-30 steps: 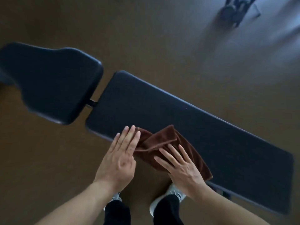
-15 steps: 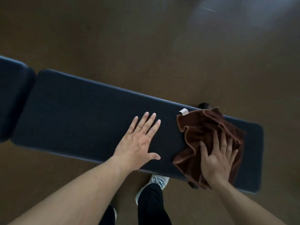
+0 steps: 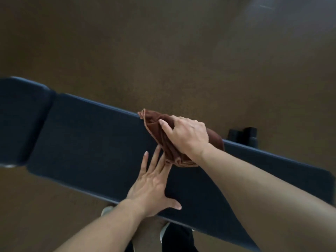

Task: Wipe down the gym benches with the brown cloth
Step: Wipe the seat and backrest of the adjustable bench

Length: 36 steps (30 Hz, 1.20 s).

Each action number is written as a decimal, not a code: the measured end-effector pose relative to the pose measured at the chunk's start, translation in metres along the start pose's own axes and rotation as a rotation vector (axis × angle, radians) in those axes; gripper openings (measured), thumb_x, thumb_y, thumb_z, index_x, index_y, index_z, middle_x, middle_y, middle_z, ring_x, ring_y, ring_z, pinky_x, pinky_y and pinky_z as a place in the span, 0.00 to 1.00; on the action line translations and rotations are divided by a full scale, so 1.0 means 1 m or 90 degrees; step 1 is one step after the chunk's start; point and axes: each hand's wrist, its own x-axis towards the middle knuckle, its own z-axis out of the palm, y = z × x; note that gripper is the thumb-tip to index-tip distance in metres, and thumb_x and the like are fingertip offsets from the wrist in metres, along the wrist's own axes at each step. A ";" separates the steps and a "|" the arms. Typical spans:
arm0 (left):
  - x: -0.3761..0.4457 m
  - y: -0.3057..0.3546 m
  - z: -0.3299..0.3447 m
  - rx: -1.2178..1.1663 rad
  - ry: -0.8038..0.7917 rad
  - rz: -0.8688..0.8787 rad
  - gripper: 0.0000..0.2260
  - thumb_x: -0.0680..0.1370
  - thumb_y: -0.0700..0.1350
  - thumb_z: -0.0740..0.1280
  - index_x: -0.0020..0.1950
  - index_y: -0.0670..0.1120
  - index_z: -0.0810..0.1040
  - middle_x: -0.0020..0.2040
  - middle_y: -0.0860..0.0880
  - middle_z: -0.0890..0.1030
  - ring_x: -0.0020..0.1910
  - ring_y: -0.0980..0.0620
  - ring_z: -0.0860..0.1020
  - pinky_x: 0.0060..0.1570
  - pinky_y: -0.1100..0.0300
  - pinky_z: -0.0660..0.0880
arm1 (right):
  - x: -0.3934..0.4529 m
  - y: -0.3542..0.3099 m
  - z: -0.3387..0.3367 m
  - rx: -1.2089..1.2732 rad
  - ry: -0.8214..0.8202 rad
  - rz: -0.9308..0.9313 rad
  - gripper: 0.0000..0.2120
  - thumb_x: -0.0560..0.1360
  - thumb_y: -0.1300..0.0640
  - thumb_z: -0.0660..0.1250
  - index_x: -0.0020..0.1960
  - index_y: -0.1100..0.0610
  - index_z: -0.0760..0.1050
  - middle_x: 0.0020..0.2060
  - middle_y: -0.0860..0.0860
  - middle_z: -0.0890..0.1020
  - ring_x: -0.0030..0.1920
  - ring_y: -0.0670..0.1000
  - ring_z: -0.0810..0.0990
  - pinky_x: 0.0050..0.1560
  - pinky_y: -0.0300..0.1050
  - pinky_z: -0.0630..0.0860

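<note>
A long dark blue gym bench (image 3: 94, 142) runs across the view from upper left to lower right. The brown cloth (image 3: 163, 140) lies bunched on its far edge, near the middle of the long pad. My right hand (image 3: 187, 135) presses down on the cloth, fingers curled over it toward the far edge. My left hand (image 3: 154, 182) rests flat on the pad with fingers spread, its fingertips touching the cloth's near end.
A second, shorter pad (image 3: 20, 120) of the same bench sits at the left, with a narrow gap between the two. A black frame foot (image 3: 243, 136) shows behind the bench on the brown floor (image 3: 163, 51). My shoes (image 3: 107, 210) are below the near edge.
My right hand slid the cloth from the bench's right end back toward the middle and up to the far edge. My left hand stayed flat on the pad, and the cloth now touches its fingertips.
</note>
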 end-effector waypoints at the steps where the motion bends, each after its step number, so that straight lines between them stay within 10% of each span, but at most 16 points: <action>1: -0.002 0.000 -0.001 0.004 -0.001 0.007 0.61 0.68 0.72 0.69 0.78 0.52 0.26 0.77 0.51 0.25 0.72 0.53 0.19 0.75 0.45 0.27 | 0.003 -0.001 -0.001 0.000 -0.014 -0.027 0.31 0.80 0.27 0.46 0.66 0.42 0.76 0.59 0.47 0.84 0.58 0.55 0.83 0.54 0.53 0.72; 6: -0.013 -0.015 -0.005 0.065 0.060 0.061 0.54 0.71 0.76 0.60 0.81 0.51 0.33 0.80 0.53 0.29 0.77 0.54 0.26 0.78 0.49 0.36 | -0.034 0.068 -0.013 -0.011 -0.040 -0.061 0.28 0.79 0.26 0.48 0.75 0.34 0.64 0.69 0.36 0.76 0.66 0.45 0.78 0.51 0.44 0.72; 15: -0.017 -0.084 -0.029 0.173 0.020 0.237 0.46 0.77 0.72 0.57 0.82 0.52 0.35 0.81 0.53 0.32 0.78 0.54 0.30 0.76 0.55 0.32 | -0.085 0.136 -0.022 -0.105 0.028 0.156 0.32 0.80 0.27 0.45 0.68 0.43 0.76 0.59 0.44 0.83 0.59 0.54 0.82 0.46 0.47 0.69; 23: -0.038 -0.165 -0.027 0.070 0.218 0.082 0.37 0.81 0.68 0.53 0.83 0.47 0.51 0.83 0.49 0.43 0.82 0.51 0.40 0.77 0.50 0.48 | -0.027 -0.008 0.012 -0.078 0.061 0.119 0.30 0.80 0.30 0.44 0.68 0.43 0.74 0.61 0.45 0.81 0.63 0.52 0.78 0.62 0.53 0.71; 29: -0.066 -0.261 -0.051 -0.102 0.387 -0.180 0.36 0.81 0.63 0.56 0.82 0.44 0.56 0.83 0.46 0.51 0.82 0.51 0.46 0.80 0.50 0.46 | 0.054 -0.168 0.037 -0.056 0.045 0.036 0.28 0.81 0.31 0.48 0.70 0.45 0.73 0.63 0.45 0.80 0.64 0.52 0.78 0.62 0.53 0.70; 36: -0.076 -0.336 -0.067 -0.139 0.396 -0.223 0.32 0.83 0.60 0.52 0.83 0.45 0.51 0.84 0.49 0.47 0.82 0.54 0.43 0.80 0.51 0.46 | 0.135 -0.329 0.068 -0.064 0.031 -0.053 0.25 0.81 0.33 0.51 0.64 0.46 0.76 0.58 0.47 0.81 0.60 0.54 0.79 0.56 0.54 0.71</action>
